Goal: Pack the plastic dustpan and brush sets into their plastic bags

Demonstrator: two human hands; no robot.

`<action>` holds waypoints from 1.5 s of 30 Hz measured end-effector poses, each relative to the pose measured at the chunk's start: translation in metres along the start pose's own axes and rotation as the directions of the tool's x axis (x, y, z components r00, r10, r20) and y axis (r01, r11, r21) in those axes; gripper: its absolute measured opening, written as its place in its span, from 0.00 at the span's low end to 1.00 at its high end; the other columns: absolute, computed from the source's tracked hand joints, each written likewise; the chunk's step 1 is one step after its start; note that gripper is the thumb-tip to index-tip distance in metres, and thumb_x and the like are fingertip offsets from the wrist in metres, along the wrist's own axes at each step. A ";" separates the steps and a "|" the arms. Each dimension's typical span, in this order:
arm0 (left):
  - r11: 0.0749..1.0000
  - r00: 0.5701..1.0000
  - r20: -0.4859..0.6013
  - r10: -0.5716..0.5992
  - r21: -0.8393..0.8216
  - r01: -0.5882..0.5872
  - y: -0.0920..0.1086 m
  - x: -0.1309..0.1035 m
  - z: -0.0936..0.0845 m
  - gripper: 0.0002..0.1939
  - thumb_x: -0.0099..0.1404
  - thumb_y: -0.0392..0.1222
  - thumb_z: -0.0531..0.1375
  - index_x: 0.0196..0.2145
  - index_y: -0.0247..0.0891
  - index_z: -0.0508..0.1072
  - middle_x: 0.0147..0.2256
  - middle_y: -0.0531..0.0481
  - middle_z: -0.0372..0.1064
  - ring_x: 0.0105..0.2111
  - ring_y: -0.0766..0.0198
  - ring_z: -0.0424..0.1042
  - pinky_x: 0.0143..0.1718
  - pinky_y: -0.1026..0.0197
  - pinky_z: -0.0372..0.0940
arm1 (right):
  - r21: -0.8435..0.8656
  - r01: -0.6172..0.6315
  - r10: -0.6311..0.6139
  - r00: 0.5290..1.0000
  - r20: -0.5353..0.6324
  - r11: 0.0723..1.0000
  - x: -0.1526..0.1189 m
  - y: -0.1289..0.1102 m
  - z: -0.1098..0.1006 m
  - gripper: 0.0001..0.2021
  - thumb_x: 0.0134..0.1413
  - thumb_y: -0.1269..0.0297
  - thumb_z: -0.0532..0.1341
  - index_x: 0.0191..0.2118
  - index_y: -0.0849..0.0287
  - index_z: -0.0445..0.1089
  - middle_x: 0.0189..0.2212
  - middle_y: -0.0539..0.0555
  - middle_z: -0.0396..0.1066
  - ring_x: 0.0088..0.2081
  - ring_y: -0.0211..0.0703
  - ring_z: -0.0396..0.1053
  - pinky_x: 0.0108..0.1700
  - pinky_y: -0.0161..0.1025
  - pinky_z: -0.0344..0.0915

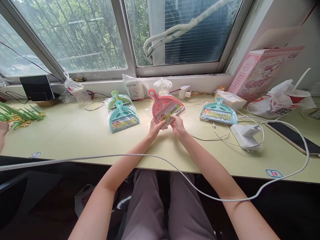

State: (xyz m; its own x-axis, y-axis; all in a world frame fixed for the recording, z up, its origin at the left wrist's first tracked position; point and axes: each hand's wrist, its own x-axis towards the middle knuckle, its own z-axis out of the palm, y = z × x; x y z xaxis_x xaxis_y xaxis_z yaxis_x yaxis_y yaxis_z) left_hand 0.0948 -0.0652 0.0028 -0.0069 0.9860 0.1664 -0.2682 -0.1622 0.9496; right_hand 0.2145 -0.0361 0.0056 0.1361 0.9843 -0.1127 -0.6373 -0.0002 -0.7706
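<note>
A pink dustpan-and-brush set in clear wrap is held up over the middle of the table, its handle pointing up and left. My left hand grips its lower left edge, and my right hand grips the lower right, both with fingers closed on it. To the left lie a blue-green wrapped set and, behind it, a green one. Another blue-green wrapped set rests to the right of my hands.
A white power strip and phone lie at right, near a pink box. A white cable crosses in front of my forearms. At far left, another person's hand is beside green stems.
</note>
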 end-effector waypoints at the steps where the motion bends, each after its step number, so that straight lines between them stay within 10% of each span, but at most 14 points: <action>1: 1.000 1.000 -0.004 0.003 -0.005 -0.003 0.000 0.000 0.000 0.35 0.44 0.51 0.76 0.48 0.36 0.72 0.44 0.42 0.78 0.39 0.51 0.78 0.34 0.50 0.76 | -0.008 -0.011 0.011 1.000 0.022 1.000 0.001 -0.003 0.000 0.07 0.43 0.73 0.63 0.32 0.58 0.70 0.30 0.49 0.77 0.35 0.41 0.76 0.40 0.38 0.74; 19: 0.999 1.000 0.014 -0.001 -0.039 0.001 0.004 0.004 -0.005 0.34 0.45 0.48 0.75 0.47 0.34 0.71 0.43 0.41 0.77 0.35 0.54 0.77 0.32 0.52 0.77 | -0.027 0.038 -0.035 0.992 0.121 0.999 -0.007 -0.006 0.002 0.14 0.39 0.77 0.66 0.34 0.56 0.67 0.31 0.47 0.76 0.37 0.39 0.74 0.41 0.36 0.73; 29: 1.000 0.992 0.125 0.006 0.014 -0.008 0.001 0.009 -0.008 0.39 0.45 0.48 0.75 0.52 0.34 0.68 0.46 0.38 0.77 0.35 0.55 0.78 0.31 0.55 0.76 | -0.012 -0.120 0.117 0.986 -0.115 0.993 0.005 -0.027 -0.002 0.05 0.61 0.66 0.56 0.34 0.57 0.67 0.24 0.47 0.72 0.25 0.38 0.70 0.30 0.37 0.74; 45: 0.996 0.995 0.102 0.014 0.084 -0.023 0.009 0.012 -0.015 0.36 0.50 0.43 0.71 0.55 0.34 0.66 0.43 0.39 0.77 0.31 0.55 0.79 0.28 0.56 0.75 | -0.277 -0.186 0.194 0.981 -0.001 0.943 0.008 -0.042 -0.010 0.08 0.63 0.63 0.55 0.37 0.56 0.70 0.29 0.51 0.76 0.29 0.41 0.76 0.35 0.40 0.76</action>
State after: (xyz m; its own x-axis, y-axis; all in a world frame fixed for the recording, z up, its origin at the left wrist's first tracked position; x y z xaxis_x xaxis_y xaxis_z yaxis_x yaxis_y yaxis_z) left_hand 0.0780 -0.0543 0.0090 0.0877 0.9746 0.2061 -0.1861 -0.1872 0.9645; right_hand 0.2498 -0.0296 0.0305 0.0112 0.9654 -0.2606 -0.4156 -0.2326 -0.8793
